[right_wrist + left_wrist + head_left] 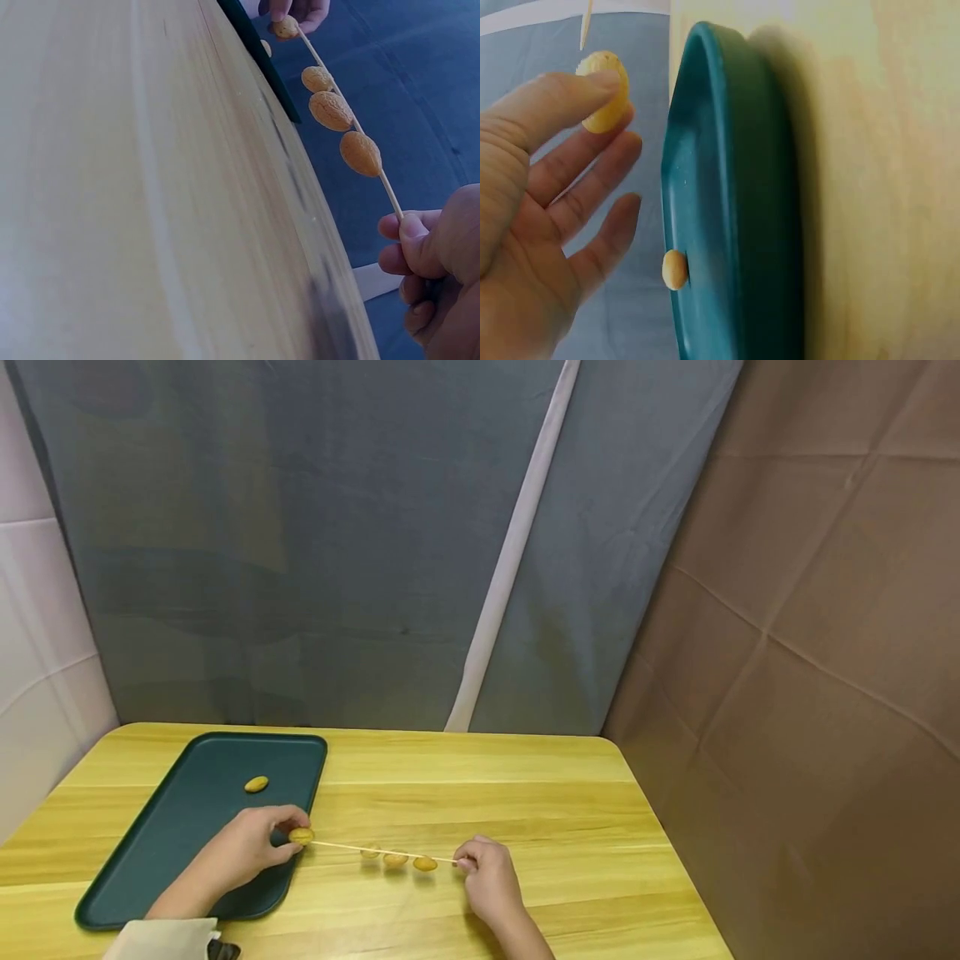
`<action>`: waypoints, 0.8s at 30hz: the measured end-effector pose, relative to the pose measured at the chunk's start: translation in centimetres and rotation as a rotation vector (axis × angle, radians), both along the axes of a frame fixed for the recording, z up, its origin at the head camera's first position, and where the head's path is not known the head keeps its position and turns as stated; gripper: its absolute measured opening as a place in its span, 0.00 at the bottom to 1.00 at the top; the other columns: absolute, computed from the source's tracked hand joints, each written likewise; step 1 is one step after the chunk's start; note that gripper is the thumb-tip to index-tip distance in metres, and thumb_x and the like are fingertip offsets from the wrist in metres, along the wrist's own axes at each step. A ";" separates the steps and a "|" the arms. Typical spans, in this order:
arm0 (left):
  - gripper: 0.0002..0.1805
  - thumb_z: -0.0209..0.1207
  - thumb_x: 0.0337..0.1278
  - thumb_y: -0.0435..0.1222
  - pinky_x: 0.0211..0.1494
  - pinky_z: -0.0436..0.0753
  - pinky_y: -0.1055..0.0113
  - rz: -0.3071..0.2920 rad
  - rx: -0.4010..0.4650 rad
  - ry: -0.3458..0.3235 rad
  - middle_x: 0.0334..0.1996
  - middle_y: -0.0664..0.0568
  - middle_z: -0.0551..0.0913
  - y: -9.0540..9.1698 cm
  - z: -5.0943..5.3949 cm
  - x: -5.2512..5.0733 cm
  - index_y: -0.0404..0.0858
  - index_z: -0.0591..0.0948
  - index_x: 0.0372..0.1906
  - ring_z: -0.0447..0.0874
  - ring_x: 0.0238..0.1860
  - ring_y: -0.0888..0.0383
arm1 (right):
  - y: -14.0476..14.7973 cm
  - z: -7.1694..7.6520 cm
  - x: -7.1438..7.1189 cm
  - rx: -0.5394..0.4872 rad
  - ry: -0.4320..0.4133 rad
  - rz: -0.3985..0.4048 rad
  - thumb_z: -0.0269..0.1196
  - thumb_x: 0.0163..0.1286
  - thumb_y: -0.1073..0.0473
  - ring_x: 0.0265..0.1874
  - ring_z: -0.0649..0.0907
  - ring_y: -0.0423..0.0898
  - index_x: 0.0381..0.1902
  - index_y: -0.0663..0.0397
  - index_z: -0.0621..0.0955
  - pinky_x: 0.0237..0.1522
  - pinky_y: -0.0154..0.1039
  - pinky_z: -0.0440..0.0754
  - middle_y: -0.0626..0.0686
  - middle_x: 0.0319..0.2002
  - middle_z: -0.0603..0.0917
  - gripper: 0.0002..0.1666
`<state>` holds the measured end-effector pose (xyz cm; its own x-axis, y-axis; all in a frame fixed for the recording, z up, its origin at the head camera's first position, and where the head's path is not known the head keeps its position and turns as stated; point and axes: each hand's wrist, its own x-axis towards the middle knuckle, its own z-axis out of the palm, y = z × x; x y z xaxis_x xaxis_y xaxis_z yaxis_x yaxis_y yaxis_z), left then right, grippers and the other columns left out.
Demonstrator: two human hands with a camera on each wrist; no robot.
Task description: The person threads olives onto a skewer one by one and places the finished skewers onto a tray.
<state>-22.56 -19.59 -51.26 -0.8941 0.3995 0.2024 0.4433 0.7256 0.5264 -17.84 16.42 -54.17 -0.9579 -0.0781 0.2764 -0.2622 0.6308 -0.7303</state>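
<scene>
My left hand (242,853) pinches a small yellow oval puff (616,112) between thumb and fingers, over the right side of the green tray (197,810). My right hand (492,883) grips the far end of a thin wooden skewer (388,193), thumb against fingers. Three puffs (331,111) are threaded along the skewer, a little above the table. The skewer's pointed tip (584,37) is right by the pinched puff; whether it touches or pierces it I cannot tell. Another loose puff (257,784) lies on the tray.
The tray sits on the left part of a yellow wood-grain table (480,777). Grey cloth (300,543) hangs behind the table, with a pale strip (510,552) across it. Brown cloth (825,652) hangs on the right, white cloth (45,635) on the left.
</scene>
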 end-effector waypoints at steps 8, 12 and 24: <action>0.14 0.75 0.49 0.32 0.38 0.83 0.60 -0.042 0.034 0.006 0.37 0.63 0.86 0.0 -0.2 0.2 0.46 0.87 0.41 0.84 0.36 0.62 | 0.1 -0.1 -0.2 0.001 0.010 -0.005 0.67 0.60 0.76 0.26 0.76 0.33 0.27 0.56 0.88 0.29 0.29 0.80 0.42 0.25 0.80 0.11; 0.14 0.75 0.50 0.32 0.39 0.83 0.60 -0.055 0.043 -0.009 0.38 0.61 0.87 -0.1 0.0 0.1 0.44 0.87 0.43 0.84 0.37 0.62 | 0.1 -0.1 -0.2 -0.004 -0.007 -0.011 0.67 0.60 0.76 0.27 0.77 0.34 0.28 0.57 0.88 0.29 0.30 0.80 0.42 0.26 0.80 0.11; 0.13 0.75 0.51 0.34 0.41 0.84 0.57 -0.064 0.057 -0.037 0.40 0.59 0.87 -0.1 0.2 -0.1 0.43 0.88 0.44 0.85 0.38 0.62 | 0.1 -0.1 -0.4 0.025 -0.015 -0.022 0.67 0.61 0.76 0.26 0.76 0.34 0.28 0.57 0.88 0.28 0.29 0.79 0.42 0.26 0.79 0.10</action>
